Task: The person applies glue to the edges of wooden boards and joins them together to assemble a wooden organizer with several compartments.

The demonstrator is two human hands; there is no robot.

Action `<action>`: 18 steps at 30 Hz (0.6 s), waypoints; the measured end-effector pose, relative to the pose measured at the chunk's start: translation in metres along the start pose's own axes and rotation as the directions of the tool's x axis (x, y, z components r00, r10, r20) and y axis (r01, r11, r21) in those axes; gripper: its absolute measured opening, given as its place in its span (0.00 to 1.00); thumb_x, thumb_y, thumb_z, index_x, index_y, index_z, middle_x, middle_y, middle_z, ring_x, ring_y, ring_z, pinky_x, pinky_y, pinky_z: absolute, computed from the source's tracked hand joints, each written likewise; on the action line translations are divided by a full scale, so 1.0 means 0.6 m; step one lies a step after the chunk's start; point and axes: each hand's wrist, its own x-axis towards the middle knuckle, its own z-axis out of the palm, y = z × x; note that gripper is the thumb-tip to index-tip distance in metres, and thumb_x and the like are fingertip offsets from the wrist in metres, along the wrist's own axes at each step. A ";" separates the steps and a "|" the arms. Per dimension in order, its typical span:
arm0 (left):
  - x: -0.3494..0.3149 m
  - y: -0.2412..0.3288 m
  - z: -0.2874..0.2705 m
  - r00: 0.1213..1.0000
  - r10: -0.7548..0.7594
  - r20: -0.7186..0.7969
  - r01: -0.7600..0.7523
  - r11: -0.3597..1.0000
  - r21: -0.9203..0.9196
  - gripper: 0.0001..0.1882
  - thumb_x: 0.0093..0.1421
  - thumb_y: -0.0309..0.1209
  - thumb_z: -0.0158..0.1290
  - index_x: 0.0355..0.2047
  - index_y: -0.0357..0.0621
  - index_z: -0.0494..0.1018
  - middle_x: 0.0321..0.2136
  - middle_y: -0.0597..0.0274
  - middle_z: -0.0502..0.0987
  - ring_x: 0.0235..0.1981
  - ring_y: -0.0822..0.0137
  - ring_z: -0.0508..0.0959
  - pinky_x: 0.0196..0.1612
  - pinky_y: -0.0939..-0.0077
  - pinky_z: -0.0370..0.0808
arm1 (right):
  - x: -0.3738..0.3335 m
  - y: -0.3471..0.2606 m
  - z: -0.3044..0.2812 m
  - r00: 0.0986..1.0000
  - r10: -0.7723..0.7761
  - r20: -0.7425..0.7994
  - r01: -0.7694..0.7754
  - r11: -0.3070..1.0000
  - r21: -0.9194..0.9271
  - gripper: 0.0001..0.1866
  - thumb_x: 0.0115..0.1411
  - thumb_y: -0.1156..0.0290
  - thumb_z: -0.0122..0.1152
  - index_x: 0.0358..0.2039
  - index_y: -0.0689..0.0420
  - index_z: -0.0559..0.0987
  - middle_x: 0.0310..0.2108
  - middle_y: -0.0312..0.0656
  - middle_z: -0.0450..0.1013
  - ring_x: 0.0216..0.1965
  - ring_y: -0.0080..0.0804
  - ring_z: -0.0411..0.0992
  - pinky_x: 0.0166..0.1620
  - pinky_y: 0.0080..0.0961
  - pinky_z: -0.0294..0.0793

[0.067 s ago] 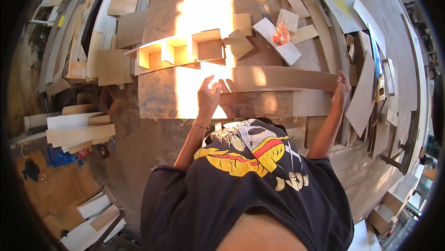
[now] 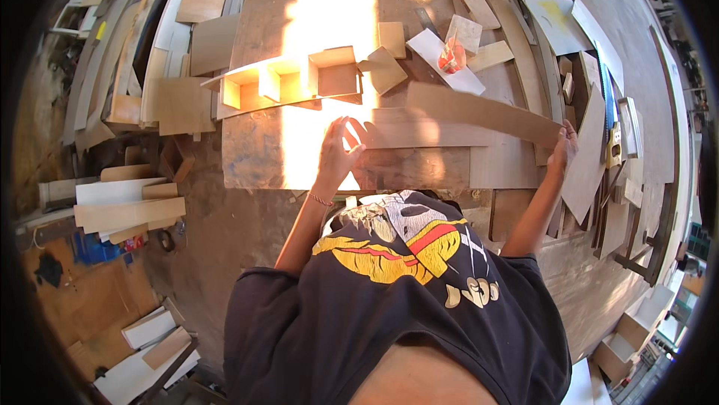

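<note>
From my remote seat I see the long brown strip (image 2: 479,109) slanting over the surface (image 2: 255,154), above a pale board (image 2: 442,134) lying flat. The right hand (image 2: 560,152) has its fingers pinched on the strip's right end, probably because an end grip lets the rest swing freely. The left hand (image 2: 338,152) has thumb and fingers parted, nothing visibly held, perhaps waiting to steady something. Beyond, a three-compartment wooden box (image 2: 269,84) stands open side up, presumably for access. The red packet (image 2: 451,57) bears print too small to read; the black shirt (image 2: 314,330) carries a cartoon print
</note>
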 end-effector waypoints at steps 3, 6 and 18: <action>0.015 -0.011 0.006 0.967 0.126 0.220 -0.148 0.985 0.086 0.50 0.38 0.34 0.66 0.60 0.41 0.52 0.59 0.51 0.55 0.59 0.52 0.58 0.60 0.61 0.58 | 0.050 0.014 -0.024 0.989 0.029 -0.146 -0.025 0.999 0.026 0.12 0.61 0.77 0.48 0.45 0.58 0.72 0.37 0.40 0.71 0.35 0.25 0.70 0.40 0.16 0.71; 0.031 -0.018 0.016 0.920 0.292 0.263 -0.355 0.904 0.237 0.51 0.37 0.36 0.66 0.60 0.42 0.51 0.58 0.52 0.55 0.59 0.51 0.56 0.60 0.60 0.58 | 0.059 0.019 -0.006 0.979 -0.084 -0.186 0.046 0.978 -0.201 0.16 0.59 0.72 0.52 0.48 0.58 0.71 0.41 0.44 0.71 0.43 0.33 0.69 0.47 0.25 0.69; 0.036 0.013 -0.039 0.857 0.367 0.362 -0.438 0.889 0.134 0.55 0.32 0.38 0.66 0.60 0.39 0.50 0.46 0.48 0.63 0.48 0.51 0.62 0.54 0.60 0.62 | -0.276 -0.126 0.201 0.384 -0.044 0.922 0.780 0.550 -0.299 0.50 0.33 0.59 0.75 0.58 0.55 0.60 0.58 0.46 0.59 0.61 0.43 0.54 0.61 0.47 0.50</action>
